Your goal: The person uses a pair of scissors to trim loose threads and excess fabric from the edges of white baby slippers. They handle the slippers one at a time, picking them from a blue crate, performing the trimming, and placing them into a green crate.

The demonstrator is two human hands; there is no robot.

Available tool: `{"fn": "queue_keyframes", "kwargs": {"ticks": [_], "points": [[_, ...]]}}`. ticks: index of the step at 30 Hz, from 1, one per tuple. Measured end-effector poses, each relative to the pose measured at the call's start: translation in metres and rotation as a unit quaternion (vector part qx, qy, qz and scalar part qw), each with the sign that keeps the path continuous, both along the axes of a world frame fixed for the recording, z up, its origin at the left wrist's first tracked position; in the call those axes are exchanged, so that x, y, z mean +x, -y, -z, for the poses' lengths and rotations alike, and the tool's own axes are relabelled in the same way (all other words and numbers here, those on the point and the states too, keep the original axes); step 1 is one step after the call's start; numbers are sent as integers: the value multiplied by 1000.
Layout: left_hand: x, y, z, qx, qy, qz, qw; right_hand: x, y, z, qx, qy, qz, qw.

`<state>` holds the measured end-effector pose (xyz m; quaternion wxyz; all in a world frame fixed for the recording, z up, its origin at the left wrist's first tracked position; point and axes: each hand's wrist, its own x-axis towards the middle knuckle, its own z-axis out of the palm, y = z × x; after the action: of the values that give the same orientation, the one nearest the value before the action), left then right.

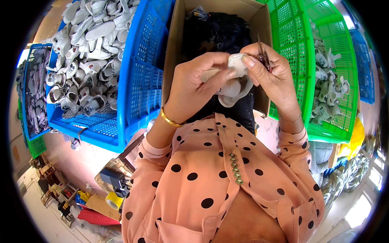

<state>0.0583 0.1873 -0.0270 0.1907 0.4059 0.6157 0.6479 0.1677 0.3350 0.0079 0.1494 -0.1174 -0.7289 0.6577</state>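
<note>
A small white shoe is between my hands, above the near end of an open cardboard box. My left hand grips it from the left, thumb on top and fingers behind. My right hand pinches the shoe's upper edge between thumb and finger. Tucked in that same hand is a pair of small dark scissors, blades pointing up and away from the shoe. My right fingers hide part of the scissors' handles, and my left hand covers part of the shoe.
The cardboard box holds dark items. On its left stands a blue plastic crate heaped with small white shoes. Green crates on the right hold more pale shoes. A yellow tape roll lies at lower left.
</note>
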Motion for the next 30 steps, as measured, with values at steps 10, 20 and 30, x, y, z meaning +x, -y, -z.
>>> {"fn": "queue_keyframes", "kwargs": {"ticks": [10,20,30], "points": [[20,-15,-3,84,-372,-127,915,6,5,8,116,-31,104,987],[12,-7,5,44,-102,-16,994,12,-20,0,-30,-3,-82,996],[34,-1,6,68,6,47,997,12,-17,16,-41,-32,-122,991]]}}
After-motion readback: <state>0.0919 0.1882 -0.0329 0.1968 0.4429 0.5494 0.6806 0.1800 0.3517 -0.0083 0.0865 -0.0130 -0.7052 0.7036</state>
